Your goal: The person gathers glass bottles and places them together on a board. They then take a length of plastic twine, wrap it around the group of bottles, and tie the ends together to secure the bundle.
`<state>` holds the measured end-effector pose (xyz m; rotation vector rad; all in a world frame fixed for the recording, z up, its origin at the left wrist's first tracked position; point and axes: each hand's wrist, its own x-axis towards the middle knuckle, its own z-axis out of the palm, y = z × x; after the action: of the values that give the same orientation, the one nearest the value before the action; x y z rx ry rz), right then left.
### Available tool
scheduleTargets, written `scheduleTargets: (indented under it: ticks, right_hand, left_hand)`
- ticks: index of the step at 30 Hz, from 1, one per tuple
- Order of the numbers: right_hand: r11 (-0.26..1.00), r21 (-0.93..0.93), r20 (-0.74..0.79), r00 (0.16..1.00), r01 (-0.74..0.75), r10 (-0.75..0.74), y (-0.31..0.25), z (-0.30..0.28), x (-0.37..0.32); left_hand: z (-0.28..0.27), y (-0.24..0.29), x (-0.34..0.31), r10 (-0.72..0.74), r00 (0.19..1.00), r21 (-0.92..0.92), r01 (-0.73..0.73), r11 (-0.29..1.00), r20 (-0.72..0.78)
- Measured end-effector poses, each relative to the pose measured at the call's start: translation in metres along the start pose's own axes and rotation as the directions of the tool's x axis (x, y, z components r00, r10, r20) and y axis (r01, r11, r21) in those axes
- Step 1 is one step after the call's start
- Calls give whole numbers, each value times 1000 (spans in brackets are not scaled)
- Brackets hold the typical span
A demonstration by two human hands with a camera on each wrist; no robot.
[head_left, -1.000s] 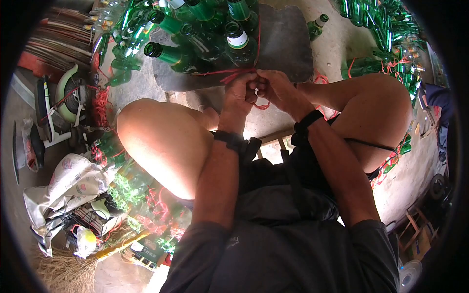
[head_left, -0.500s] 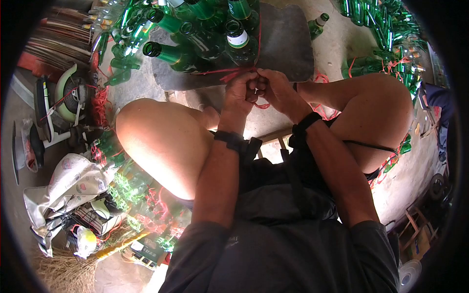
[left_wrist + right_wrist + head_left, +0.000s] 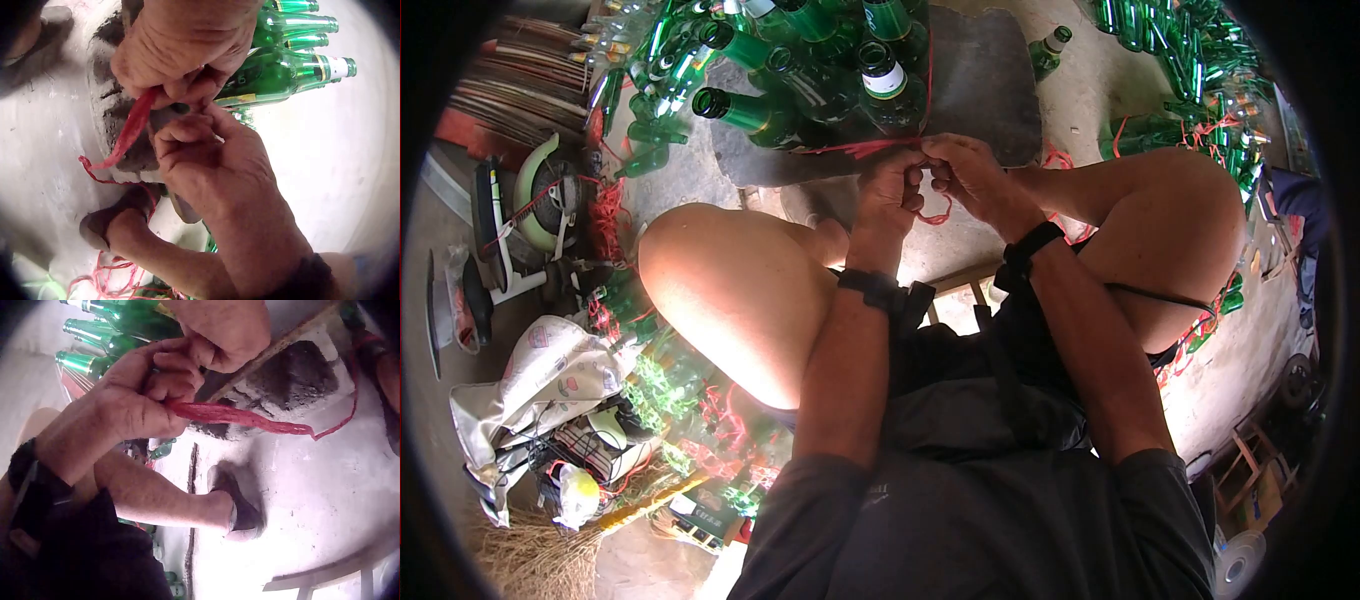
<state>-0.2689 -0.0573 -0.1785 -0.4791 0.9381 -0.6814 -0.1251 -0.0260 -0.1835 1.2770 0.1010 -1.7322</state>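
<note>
Concrete floor (image 3: pixel 1090 100), pale and dusty, lies under the whole scene. At far left I make out a white sack (image 3: pixel 550 365); the clutter around it is too blurred for me to name.

Next come green bottles (image 3: pixel 800 90) bundled on a dark slab (image 3: pixel 990 90), with the string (image 3: pixel 865 148) drawn along their near side. The string is a flat red plastic strip. It is crumpled into a cord where it is pulled tight, and thin and frayed at its loose tail. It runs from the bundle straight into the hands, which meet just in front of the bottles, between the person's bare knees (image 3: pixel 730 300).

The left hand (image 3: pixel 890 195) is clenched on the string. In both wrist views the strip comes out between its thumb and curled fingers, and the tail trails free below. The right hand (image 3: pixel 978 178) sits knuckle to knuckle against it, fingers curled in. I cannot tell whether they pinch the string, because that spot is covered. Any knot or crossing is hidden between the two hands. A small loop of string droops beneath them.

Further right a heap (image 3: pixel 1190 50) of more green glass lies on the floor with red strands through it, cut off by the dark lens edge.
</note>
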Motion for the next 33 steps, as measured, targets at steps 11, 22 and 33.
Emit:
scheduleTargets:
  ticks: [11,22,33]
  right_hand:
    - [985,-169,-115,992,24,-44,-4,10,0]
    - [997,-9,138,988,-75,76,4,-23,19]
    - [916,-268,251,940,298,-232,32,-44,29]
  left_hand:
    - [20,-2,-25,206,972,125,-191,974,-115]
    - [19,-5,-28,245,964,121,-231,965,-108]
    - [18,-3,-27,207,974,80,-201,976,-86]
